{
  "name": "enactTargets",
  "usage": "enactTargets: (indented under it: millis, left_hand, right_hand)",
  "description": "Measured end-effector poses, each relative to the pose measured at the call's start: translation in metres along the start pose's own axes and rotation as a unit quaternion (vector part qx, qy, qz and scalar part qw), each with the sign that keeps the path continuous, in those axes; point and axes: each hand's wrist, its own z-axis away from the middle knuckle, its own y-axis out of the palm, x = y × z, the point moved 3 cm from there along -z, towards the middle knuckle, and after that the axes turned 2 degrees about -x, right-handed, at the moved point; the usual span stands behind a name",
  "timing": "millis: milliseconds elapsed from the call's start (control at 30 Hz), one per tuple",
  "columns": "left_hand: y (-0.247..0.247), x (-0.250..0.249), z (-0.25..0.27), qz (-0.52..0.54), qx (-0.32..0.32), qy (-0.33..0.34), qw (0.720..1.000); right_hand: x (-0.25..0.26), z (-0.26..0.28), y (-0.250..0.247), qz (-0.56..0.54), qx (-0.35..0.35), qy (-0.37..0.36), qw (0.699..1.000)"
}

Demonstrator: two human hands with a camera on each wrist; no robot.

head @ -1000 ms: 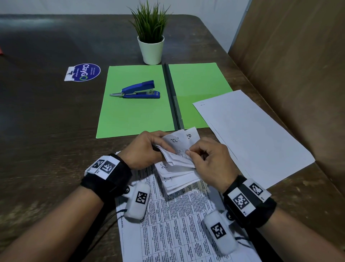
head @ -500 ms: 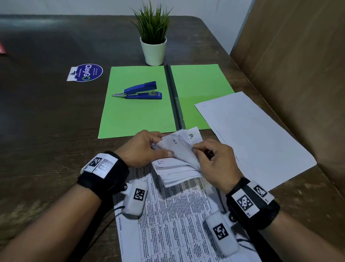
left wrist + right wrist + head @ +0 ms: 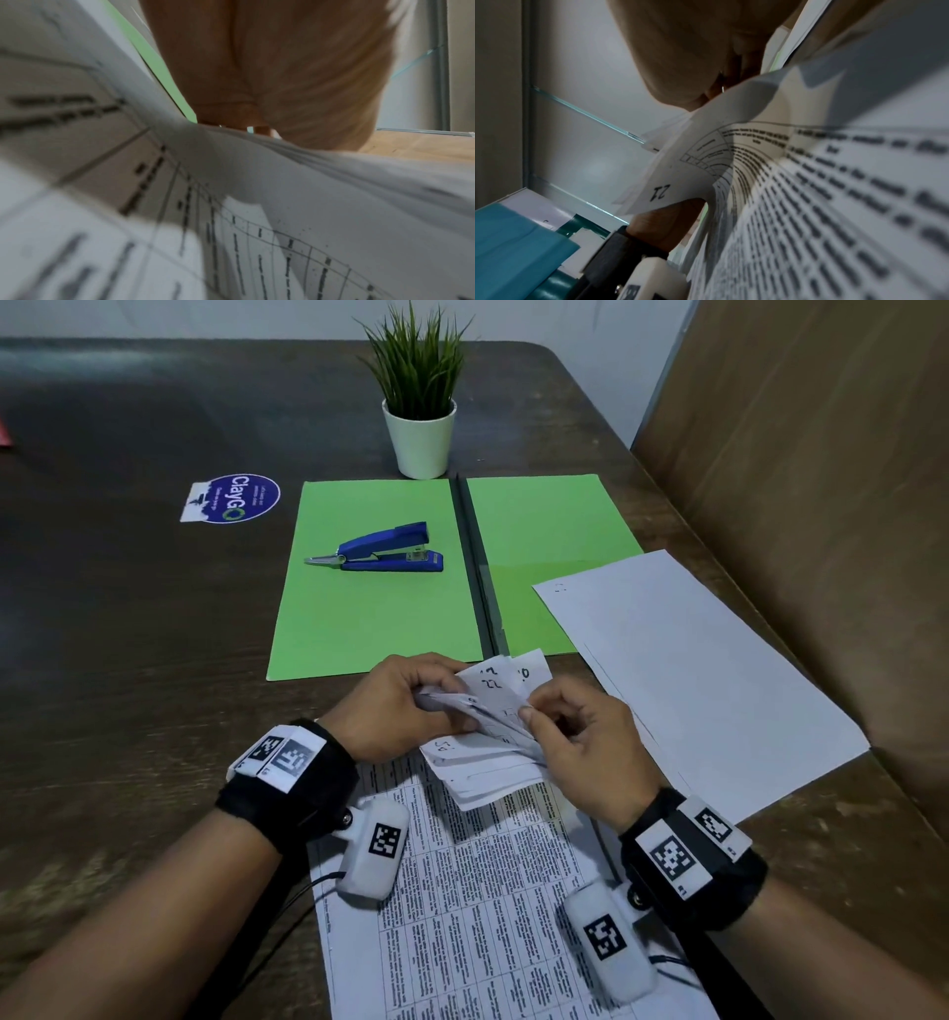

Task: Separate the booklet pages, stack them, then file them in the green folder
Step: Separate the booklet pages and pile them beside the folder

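My left hand [image 3: 395, 706] and right hand [image 3: 580, 742] are both pinching the curled top corners of the white printed booklet pages [image 3: 488, 752], fanning them just in front of the open green card folder [image 3: 375, 603], where a blue stapler [image 3: 382, 549] is lying.

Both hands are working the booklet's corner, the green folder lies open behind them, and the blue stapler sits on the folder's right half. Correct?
Not quite. The head view shows the blue stapler on the left half of the open green folder, not the right. The rest holds: the left hand and right hand both pinch the booklet at its corner, with the folder lying open behind them.
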Motion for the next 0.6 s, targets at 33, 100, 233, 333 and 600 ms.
enactTargets:
  millis: [33,100,233,333,600]
  left_hand:
    - [0.001,0.001,0.0,-0.001,-0.002,-0.003,1.0]
    - [0.001,0.002,0.0,0.001,-0.006,-0.013,1.0]
    - [0.0,0.002,0.002,0.004,-0.013,-0.033,0.999]
    - [0.002,0.001,0.002,0.008,-0.003,-0.031,0.999]
    - [0.0,-0.002,0.004,-0.005,0.04,-0.006,0.999]
  right_hand:
    - [-0.003,-0.001,0.001,-0.013,0.004,0.019,1.0]
    - [-0.008,-0.002,0.002,-0.036,0.007,0.043,0.998]
    - [-0.01,-0.004,0.001,-0.073,0.004,0.043,0.996]
    - [-0.006,-0.003,0.0,-0.074,0.009,0.029,0.997]
    - [0.004,-0.003,-0.004,-0.089,-0.031,0.072,0.993]
